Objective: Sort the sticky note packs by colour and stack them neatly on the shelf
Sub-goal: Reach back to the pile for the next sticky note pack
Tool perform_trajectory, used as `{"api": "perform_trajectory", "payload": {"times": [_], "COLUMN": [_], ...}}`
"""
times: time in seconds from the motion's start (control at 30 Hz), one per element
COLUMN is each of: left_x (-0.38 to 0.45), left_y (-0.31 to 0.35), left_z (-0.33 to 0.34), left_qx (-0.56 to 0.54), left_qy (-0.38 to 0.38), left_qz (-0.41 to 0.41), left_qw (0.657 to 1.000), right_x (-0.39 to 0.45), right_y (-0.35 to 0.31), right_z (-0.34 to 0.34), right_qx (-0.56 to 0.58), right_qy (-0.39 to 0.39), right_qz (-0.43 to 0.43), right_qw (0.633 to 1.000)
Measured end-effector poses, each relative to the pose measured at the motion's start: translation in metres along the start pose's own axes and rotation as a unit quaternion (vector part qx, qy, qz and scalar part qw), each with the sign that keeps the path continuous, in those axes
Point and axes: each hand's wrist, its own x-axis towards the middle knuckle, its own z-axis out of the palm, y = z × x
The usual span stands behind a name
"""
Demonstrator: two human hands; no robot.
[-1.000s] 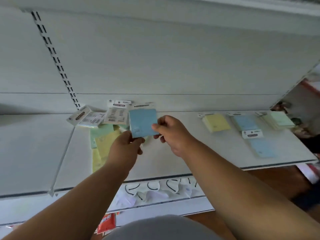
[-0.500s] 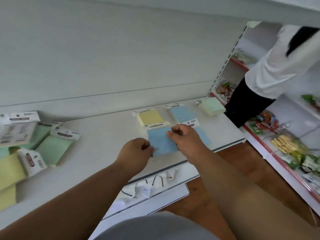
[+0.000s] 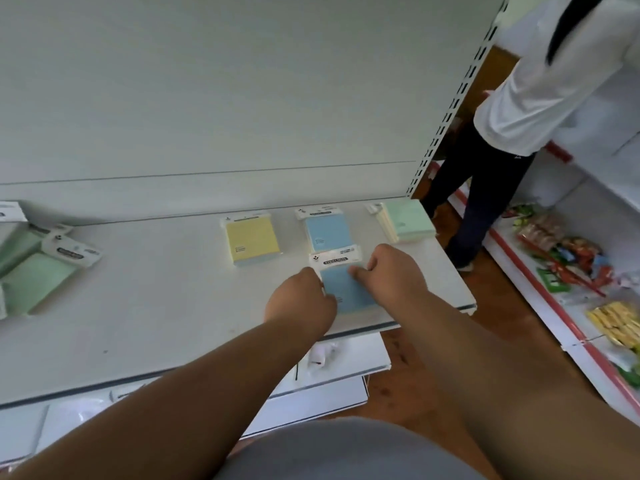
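Observation:
A blue sticky note pack (image 3: 348, 289) with a white header card lies flat on the white shelf (image 3: 156, 306), near its front edge. My left hand (image 3: 300, 301) pinches the pack's left edge. My right hand (image 3: 394, 271) grips its upper right side, thumb on the blue face. Just behind it lies another blue pack (image 3: 329, 233). A yellow pack (image 3: 251, 241) lies to its left and a green pack (image 3: 407, 220) to its right, at the shelf's end. Loose green packs (image 3: 34, 271) lie jumbled at the far left.
The shelf's back panel rises right behind the row of packs. A person in a white top and dark trousers (image 3: 519, 105) stands in the aisle on the right. Snack packets (image 3: 571, 265) fill a low red-edged shelf there. A lower shelf (image 3: 346, 362) juts out below the front edge.
Both hands carried the blue pack from the jumble on the left to the right end of the shelf and lowered it flat in front of the other blue pack. My view swung right.

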Motion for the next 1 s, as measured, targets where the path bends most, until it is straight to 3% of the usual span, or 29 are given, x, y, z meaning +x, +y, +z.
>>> {"api": "perform_trajectory", "payload": {"times": [0.1,0.2,0.47,0.73,0.87,1.0], "left_x": [-0.003,-0.007,-0.031,-0.059,-0.071,-0.078], "left_y": [-0.004,-0.017,-0.122,-0.269,-0.324,-0.36], "left_z": [0.001,-0.004,-0.067,-0.168,-0.206,-0.229], "left_qx": [-0.017,-0.046,-0.076,-0.036,-0.026,-0.015], "left_qy": [0.018,0.034,0.107,0.209,0.245,0.258], "left_qz": [-0.002,-0.01,-0.082,-0.161,-0.157,-0.21], "left_qw": [1.0,0.998,0.988,0.964,0.956,0.943], "right_x": [-0.004,-0.012,-0.046,-0.091,-0.104,-0.119], "right_y": [-0.012,-0.036,-0.159,-0.306,-0.359,-0.402], "right_z": [-0.006,-0.003,0.049,0.136,0.168,0.183], "right_qx": [-0.035,0.002,0.102,0.153,0.102,0.117], "right_qy": [0.032,0.039,-0.055,-0.172,-0.16,-0.18], "right_qz": [-0.03,-0.098,-0.217,-0.25,-0.297,-0.301], "right_qw": [0.998,0.994,0.969,0.941,0.936,0.929]}}
